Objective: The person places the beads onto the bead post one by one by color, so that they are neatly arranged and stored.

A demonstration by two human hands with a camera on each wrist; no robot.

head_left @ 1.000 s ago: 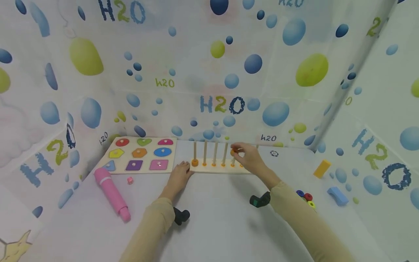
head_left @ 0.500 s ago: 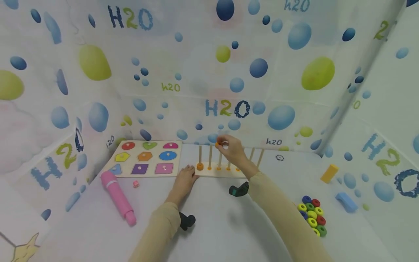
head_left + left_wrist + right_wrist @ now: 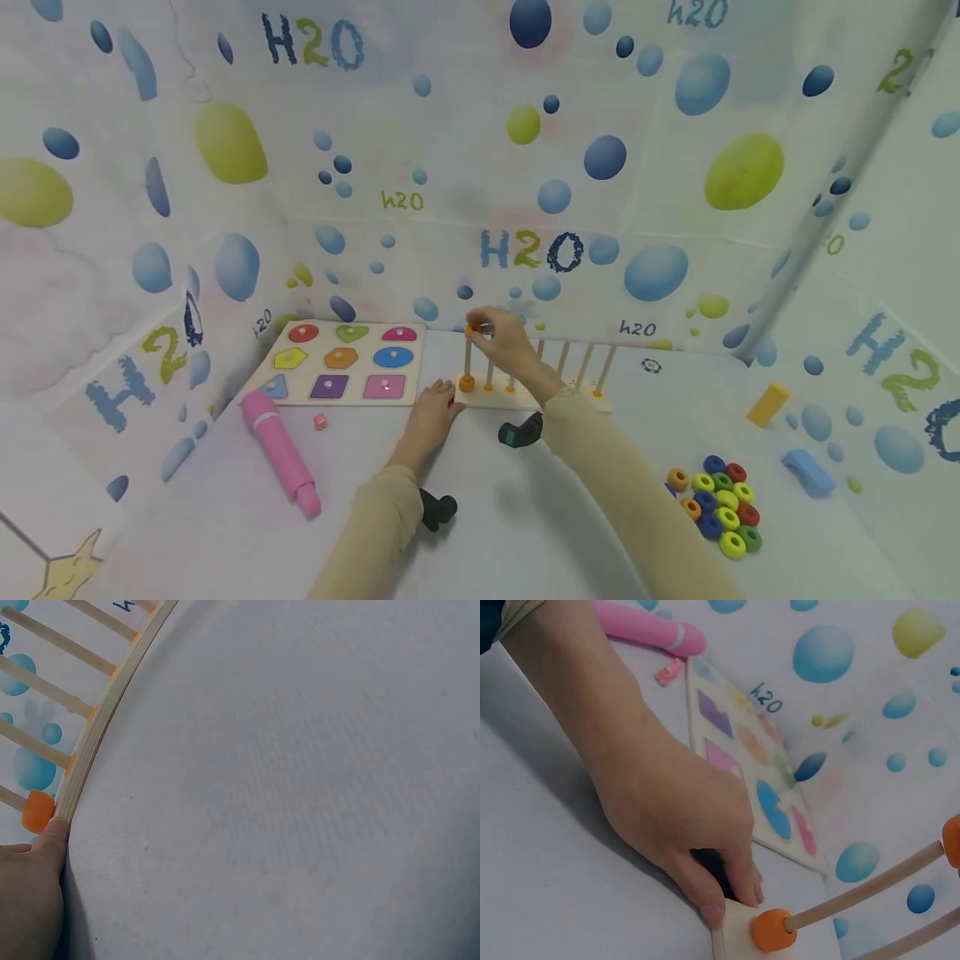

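Observation:
A wooden peg rack [image 3: 487, 401] with a row of upright pegs stands at the back of the table. My left hand [image 3: 433, 412] grips its left end, thumb [image 3: 52, 841] against the front edge in the left wrist view. One orange ring [image 3: 467, 383] sits at the bottom of the leftmost peg. My right hand [image 3: 508, 343] pinches a second orange ring [image 3: 470, 329] at the top of that same peg. In the right wrist view this upper ring [image 3: 952, 840] shows at the edge by the peg tip, with the right hand's fingers out of frame.
Left of the rack lies a shape puzzle board [image 3: 356, 393], with a pink wand-shaped toy [image 3: 281, 454] and a small pink piece [image 3: 321, 422] before it. At right are a pile of coloured rings [image 3: 726, 500], an orange block [image 3: 768, 405] and a blue arched block [image 3: 808, 473].
My right hand has carried the orange ring leftward along the rack to the top of the leftmost peg. The left hand keeps its grip on the rack's end.

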